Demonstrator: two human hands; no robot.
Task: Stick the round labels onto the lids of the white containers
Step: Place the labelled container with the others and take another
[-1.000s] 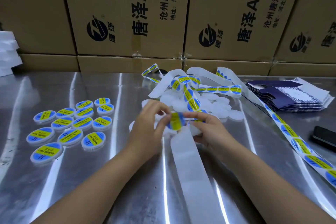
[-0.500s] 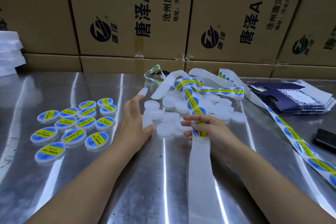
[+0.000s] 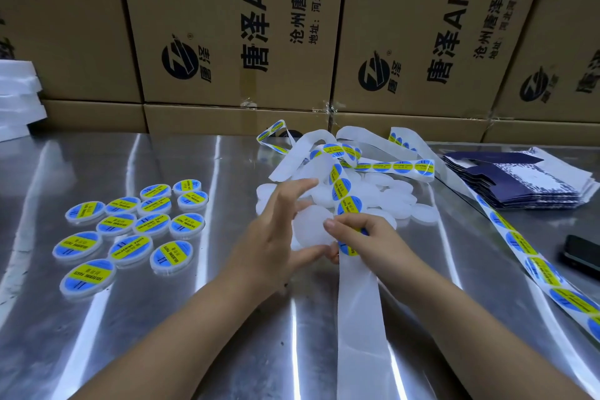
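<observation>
My left hand holds a blank white container between thumb and fingers, just above the table. My right hand pinches the label strip where a blue-and-yellow round label sits, right beside that container. Below my right hand the strip's bare white backing trails toward me. Behind my hands lies a pile of unlabelled white containers. Several labelled containers lie grouped at the left.
The shiny metal table is backed by a wall of cardboard boxes. A second run of labels crosses the right side. Flat dark blue cartons and a black phone lie at the right. White foam pieces are stacked far left.
A second ago both hands held a container with a label on it. My left hand then reached open into the white pile and now holds a blank container beside my right hand.
</observation>
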